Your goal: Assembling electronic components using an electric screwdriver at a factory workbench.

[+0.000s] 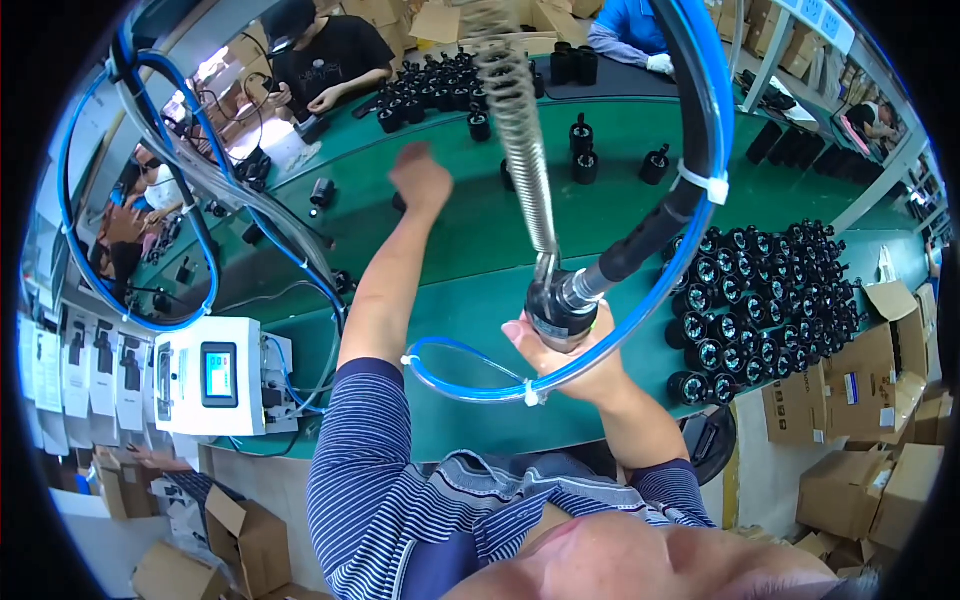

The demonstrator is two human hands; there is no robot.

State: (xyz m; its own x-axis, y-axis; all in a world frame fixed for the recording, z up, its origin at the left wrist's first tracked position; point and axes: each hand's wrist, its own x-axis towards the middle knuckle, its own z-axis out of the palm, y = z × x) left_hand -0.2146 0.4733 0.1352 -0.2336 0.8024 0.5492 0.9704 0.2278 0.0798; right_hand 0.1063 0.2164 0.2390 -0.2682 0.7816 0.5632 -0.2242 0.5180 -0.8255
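My right hand (pixel 590 368) is wrapped round a black hanging power screwdriver (pixel 562 315), low over the near side of the green workbench. A metal coil spring (pixel 515 120) holds the tool from above, and a thick black cable (pixel 640 245) with a blue hose (pixel 690 235) runs up from it. My left hand (pixel 422 180) reaches out over the far part of the bench, smeared by motion. A small dark object (pixel 398 203) shows at its edge; whether the fingers hold it is hidden. Beyond stand a few black cylindrical parts (pixel 586 166).
Rows of black cylindrical units (pixel 760 310) crowd the bench at right. A white machine with a screen (pixel 210 378) stands at left beneath looped hoses (pixel 205 180). Across the bench are more black units (pixel 440 85), a person in black (pixel 335 60) and one in blue (pixel 635 30). Cardboard boxes (pixel 850 385) surround it.
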